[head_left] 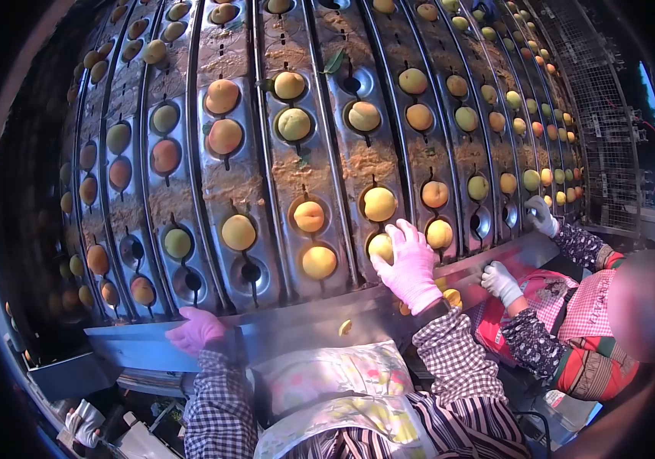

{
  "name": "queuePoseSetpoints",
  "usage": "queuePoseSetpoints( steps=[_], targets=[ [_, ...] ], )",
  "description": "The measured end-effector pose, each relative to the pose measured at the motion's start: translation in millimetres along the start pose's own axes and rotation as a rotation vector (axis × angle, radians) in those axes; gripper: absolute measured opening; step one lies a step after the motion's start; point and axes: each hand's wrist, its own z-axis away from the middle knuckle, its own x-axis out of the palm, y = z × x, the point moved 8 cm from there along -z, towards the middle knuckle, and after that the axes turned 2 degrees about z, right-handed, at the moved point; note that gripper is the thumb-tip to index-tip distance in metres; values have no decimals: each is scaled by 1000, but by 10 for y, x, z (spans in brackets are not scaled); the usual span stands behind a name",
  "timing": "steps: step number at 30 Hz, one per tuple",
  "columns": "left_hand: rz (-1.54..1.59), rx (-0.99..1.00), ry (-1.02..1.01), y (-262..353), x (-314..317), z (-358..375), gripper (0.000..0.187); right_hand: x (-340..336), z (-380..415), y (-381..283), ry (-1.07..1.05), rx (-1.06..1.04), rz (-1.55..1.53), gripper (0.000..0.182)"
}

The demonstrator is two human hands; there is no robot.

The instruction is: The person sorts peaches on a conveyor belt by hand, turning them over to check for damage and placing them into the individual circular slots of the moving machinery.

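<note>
My right hand (407, 268), in a pink glove, has its thumb and fingers around a yellow peach (380, 245) in a metal cup near the front edge. Just beyond it lies another yellow peach (379, 204). My left hand (196, 330), also pink-gloved, is over the metal ledge (136, 344) with fingers stretched to the left, holding nothing. Close to that hand are an unfilled cup (250, 271) and a greenish peach (177, 243). A yellow peach (319, 262) sits in a cup between my hands.
Rows of metal cup trays (350, 46) carry many peaches, with wet pulp between cups. A leaf (334, 60) lies on one row. At right, a co-worker's white-gloved hands (502, 284) are near the ledge. A small yellow piece (345, 327) lies in front of me.
</note>
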Motion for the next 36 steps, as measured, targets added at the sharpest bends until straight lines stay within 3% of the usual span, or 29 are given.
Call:
queuePoseSetpoints(
  steps=[3, 6, 14, 18, 25, 30, 34, 36],
  targets=[
    [-19, 5, 23, -29, 74, -17, 86, -307, -276, -278, 197, -160, 32, 64],
    [-32, 5, 36, -15, 72, -25, 86, -171, -598, -389, 171, -286, 288, 64],
    [-45, -7, -8, -14, 53, 6, 85, -166, -674, -129, 116, 111, -92, 69],
    [-21, -21, -37, -4, 27, 17, 85, -342, -880, -203, 192, 65, 58, 73],
    [-40, -4, 19, -47, 82, 1, 86, -729, -1979, -534, 380, -117, 37, 64],
    [-66, -6, 1, -56, 67, -33, 85, -604, -2363, -386, 242, 24, 16, 54],
    [-56, -28, 14, -44, 46, -8, 84, -699, -2387, -273, 217, 49, -100, 56],
    [-70, -31, 27, -104, 89, -53, 83, -787, -2519, -63, 387, 43, -154, 58]
  ],
)
